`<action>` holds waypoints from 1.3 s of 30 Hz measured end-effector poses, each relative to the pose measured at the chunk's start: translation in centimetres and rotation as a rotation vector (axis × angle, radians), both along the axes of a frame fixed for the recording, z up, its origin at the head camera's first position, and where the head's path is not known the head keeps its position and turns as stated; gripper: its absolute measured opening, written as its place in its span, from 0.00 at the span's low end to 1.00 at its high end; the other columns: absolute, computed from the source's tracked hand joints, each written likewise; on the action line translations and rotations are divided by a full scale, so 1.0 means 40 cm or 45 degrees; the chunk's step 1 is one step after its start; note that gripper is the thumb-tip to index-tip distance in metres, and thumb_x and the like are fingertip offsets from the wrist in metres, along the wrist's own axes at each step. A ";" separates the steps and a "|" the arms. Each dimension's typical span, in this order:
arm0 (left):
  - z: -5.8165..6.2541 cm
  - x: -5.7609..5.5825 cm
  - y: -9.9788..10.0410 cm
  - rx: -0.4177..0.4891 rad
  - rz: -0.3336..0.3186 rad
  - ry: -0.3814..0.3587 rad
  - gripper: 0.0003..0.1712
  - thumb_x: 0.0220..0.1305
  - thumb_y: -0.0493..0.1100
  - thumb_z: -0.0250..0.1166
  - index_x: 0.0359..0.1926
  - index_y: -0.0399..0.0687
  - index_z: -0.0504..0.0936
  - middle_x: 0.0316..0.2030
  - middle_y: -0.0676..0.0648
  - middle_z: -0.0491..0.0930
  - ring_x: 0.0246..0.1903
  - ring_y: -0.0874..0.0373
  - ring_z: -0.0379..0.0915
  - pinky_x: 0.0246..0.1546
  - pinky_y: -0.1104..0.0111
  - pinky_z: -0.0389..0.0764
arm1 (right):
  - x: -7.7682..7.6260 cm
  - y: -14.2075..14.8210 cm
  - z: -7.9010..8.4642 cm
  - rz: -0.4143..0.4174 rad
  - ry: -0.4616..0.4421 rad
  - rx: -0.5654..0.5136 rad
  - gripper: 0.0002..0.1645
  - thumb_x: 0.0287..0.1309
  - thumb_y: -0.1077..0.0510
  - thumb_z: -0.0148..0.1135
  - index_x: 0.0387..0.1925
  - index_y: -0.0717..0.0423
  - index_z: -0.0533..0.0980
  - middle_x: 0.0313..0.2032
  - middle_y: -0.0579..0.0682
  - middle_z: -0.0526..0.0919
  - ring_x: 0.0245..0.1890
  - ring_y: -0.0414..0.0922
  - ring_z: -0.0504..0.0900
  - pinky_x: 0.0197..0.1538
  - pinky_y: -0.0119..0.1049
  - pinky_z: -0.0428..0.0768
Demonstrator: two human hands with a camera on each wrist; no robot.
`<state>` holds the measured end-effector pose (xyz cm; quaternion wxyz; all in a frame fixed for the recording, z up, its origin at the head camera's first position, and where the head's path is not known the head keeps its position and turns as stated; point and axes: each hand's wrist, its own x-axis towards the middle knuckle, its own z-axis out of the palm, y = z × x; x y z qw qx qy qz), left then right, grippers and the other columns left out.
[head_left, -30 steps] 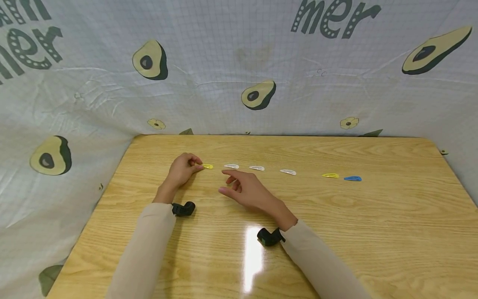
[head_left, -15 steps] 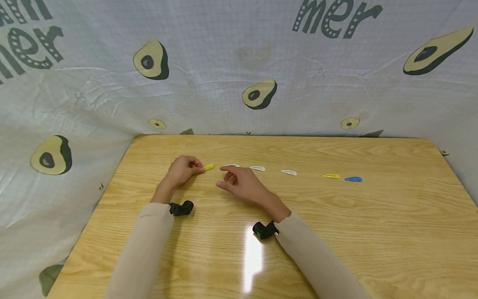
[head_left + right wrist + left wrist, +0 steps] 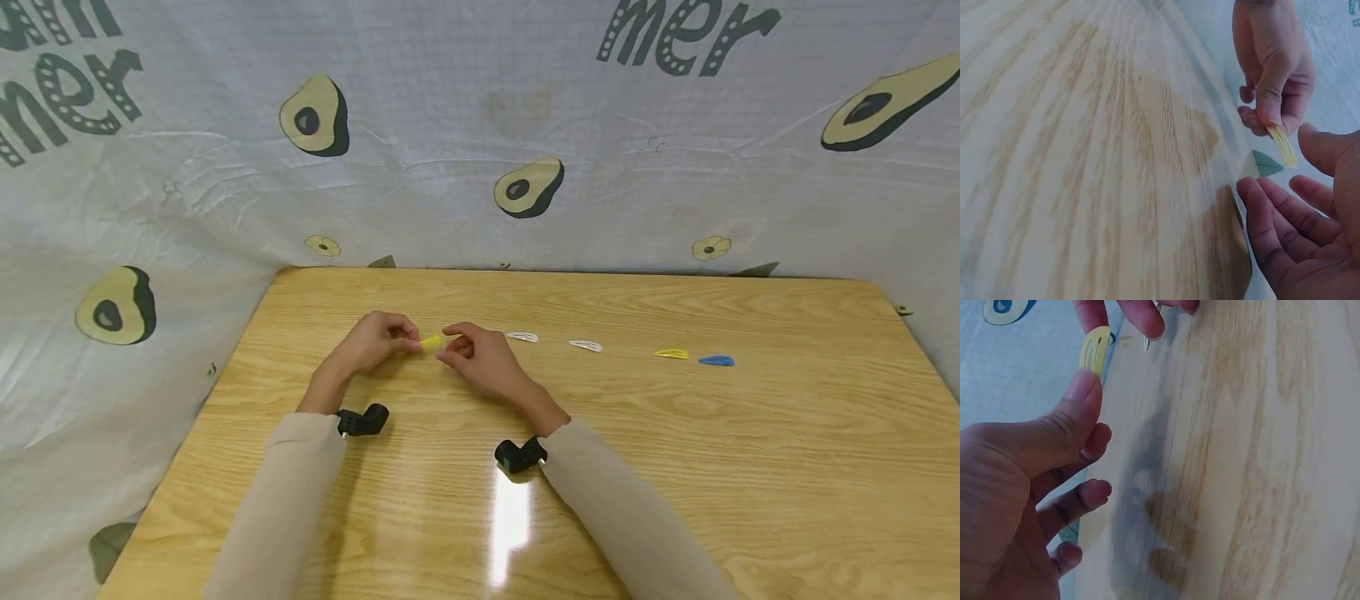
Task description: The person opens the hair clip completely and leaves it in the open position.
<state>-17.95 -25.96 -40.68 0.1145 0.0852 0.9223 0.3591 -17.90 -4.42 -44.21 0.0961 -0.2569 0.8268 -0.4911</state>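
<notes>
Between its thumb and index finger, my left hand pinches one end of a yellow snap hair clip, raised above the table. The clip's free end points toward my right hand. In the right wrist view, the right thumb and fingers are spread around that free end with a gap, apparently without touching it. The left wrist view shows the yellow clip with its slots, upright over the left thumb. A bit of a white clip peeks out beneath the right fingers there; the head view hides it.
Right of the hands, a row on the wooden table holds two white hair clips, a yellow one and a blue one. An avocado-print cloth hangs behind and at the left.
My left hand has lifted the yellow hair clip off the table and moved slightly right. The right hand has come left and closer to the clip, now covering the leftmost white clip.
</notes>
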 end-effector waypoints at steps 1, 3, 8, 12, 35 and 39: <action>0.001 0.001 0.001 0.005 -0.006 -0.006 0.05 0.62 0.39 0.66 0.33 0.40 0.82 0.30 0.47 0.79 0.32 0.52 0.70 0.38 0.63 0.69 | 0.001 -0.003 0.001 -0.010 -0.007 -0.010 0.25 0.62 0.50 0.62 0.57 0.59 0.74 0.39 0.49 0.84 0.35 0.39 0.83 0.39 0.32 0.79; 0.001 0.003 0.001 0.012 -0.021 -0.004 0.05 0.61 0.38 0.67 0.33 0.40 0.82 0.29 0.47 0.79 0.31 0.53 0.69 0.37 0.63 0.69 | 0.002 -0.010 0.002 -0.023 -0.016 -0.025 0.22 0.62 0.50 0.63 0.54 0.58 0.76 0.38 0.49 0.84 0.34 0.38 0.83 0.37 0.31 0.79; 0.003 0.010 0.007 0.040 -0.069 0.035 0.04 0.61 0.38 0.67 0.31 0.42 0.82 0.28 0.48 0.78 0.31 0.54 0.68 0.39 0.62 0.68 | 0.005 -0.021 0.005 -0.048 -0.026 -0.065 0.14 0.62 0.53 0.64 0.44 0.57 0.79 0.31 0.48 0.84 0.28 0.38 0.82 0.32 0.31 0.78; 0.003 0.018 0.014 0.066 -0.077 0.063 0.04 0.60 0.38 0.68 0.30 0.43 0.82 0.28 0.49 0.79 0.33 0.53 0.69 0.42 0.60 0.67 | 0.006 -0.023 0.000 -0.048 -0.106 -0.173 0.08 0.62 0.57 0.63 0.36 0.59 0.80 0.27 0.51 0.84 0.25 0.43 0.83 0.30 0.32 0.79; -0.090 0.067 0.028 0.909 0.142 -0.038 0.06 0.60 0.31 0.65 0.37 0.29 0.80 0.24 0.49 0.79 0.21 0.59 0.67 0.23 0.70 0.70 | 0.013 0.007 0.002 0.013 -0.362 -0.454 0.08 0.64 0.62 0.59 0.40 0.64 0.78 0.31 0.52 0.85 0.33 0.53 0.85 0.38 0.41 0.82; -0.098 0.074 0.047 1.057 0.180 -0.054 0.01 0.60 0.29 0.65 0.34 0.35 0.81 0.24 0.48 0.80 0.23 0.60 0.71 0.25 0.71 0.74 | 0.019 0.017 0.001 0.007 -0.349 -0.471 0.08 0.64 0.62 0.59 0.41 0.64 0.78 0.32 0.54 0.85 0.34 0.52 0.85 0.39 0.41 0.82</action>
